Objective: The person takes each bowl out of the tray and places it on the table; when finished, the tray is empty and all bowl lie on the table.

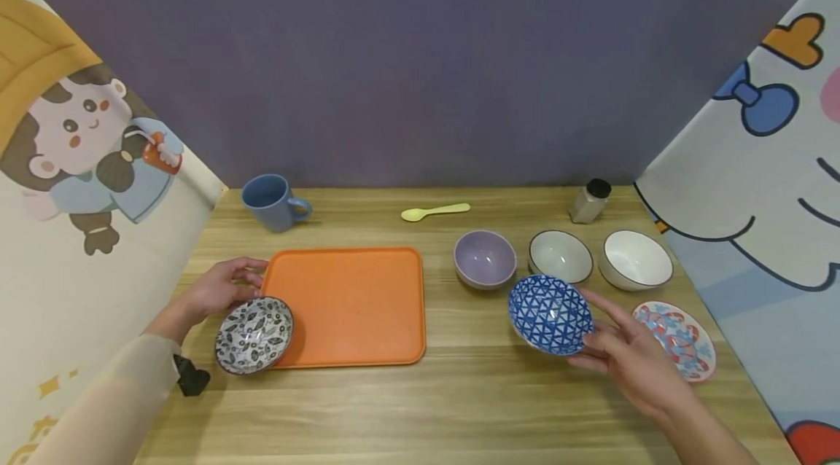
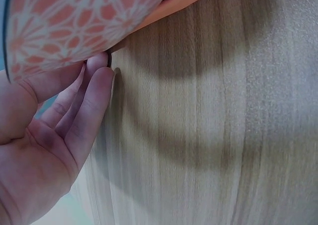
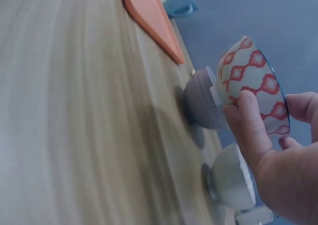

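Note:
At the left edge of the orange tray (image 1: 357,308), my left hand (image 1: 223,286) has loosely bent fingers, with the fingertips at the tray's rim. A black-and-white leaf-patterned bowl (image 1: 254,336) tilts over the tray's near left corner, right beside that hand; its outside (image 2: 74,26) is red and white in the left wrist view. The bowl hides part of the hand's contact. My right hand (image 1: 633,359) holds a blue-and-white triangle-patterned bowl (image 1: 550,314) above the table by its right side. In the right wrist view, fingers press its red-patterned outside (image 3: 253,76), thumb at the rim.
Behind the held bowl stand a purple bowl (image 1: 484,259), a grey-white bowl (image 1: 561,256) and a white bowl (image 1: 635,259). A patterned plate (image 1: 679,341) lies far right. Along the back are a blue mug (image 1: 269,204), a yellow spoon (image 1: 434,212) and a black-capped jar (image 1: 589,202).

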Demonstrator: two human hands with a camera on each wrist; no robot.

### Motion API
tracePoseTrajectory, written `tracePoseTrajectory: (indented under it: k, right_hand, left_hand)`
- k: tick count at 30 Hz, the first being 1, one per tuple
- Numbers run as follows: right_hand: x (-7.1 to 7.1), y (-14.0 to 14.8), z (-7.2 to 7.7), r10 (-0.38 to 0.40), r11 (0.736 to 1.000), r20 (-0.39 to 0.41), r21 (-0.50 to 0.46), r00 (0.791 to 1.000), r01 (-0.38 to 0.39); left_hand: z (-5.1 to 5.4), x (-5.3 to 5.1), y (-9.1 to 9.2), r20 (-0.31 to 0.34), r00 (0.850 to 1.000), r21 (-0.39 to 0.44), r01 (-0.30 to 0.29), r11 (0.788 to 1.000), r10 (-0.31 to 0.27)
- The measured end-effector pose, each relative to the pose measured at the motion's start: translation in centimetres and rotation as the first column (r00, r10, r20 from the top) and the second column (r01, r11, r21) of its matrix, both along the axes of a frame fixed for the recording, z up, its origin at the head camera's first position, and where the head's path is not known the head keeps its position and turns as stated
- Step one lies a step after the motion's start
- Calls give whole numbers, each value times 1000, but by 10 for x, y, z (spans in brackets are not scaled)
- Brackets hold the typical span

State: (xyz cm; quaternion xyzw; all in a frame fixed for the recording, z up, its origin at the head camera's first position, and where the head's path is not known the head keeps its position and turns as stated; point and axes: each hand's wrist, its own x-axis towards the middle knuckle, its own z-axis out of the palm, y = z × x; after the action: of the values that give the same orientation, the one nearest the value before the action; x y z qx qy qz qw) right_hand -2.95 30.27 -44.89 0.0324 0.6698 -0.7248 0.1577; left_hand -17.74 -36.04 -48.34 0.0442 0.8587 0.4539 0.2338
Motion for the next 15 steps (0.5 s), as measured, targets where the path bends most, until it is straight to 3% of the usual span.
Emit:
tracePoseTrajectory:
  k: [7, 15]
  right_hand:
    - [15, 10, -16, -72, 997, 28, 5, 997, 72]
    - [25, 9, -28, -150, 985, 96, 95, 984, 141]
  left_hand:
    - [-2, 0, -2, -24, 1000, 7, 10, 1000, -10]
    - [-2, 0, -2, -15, 1000, 22, 5, 1000, -5]
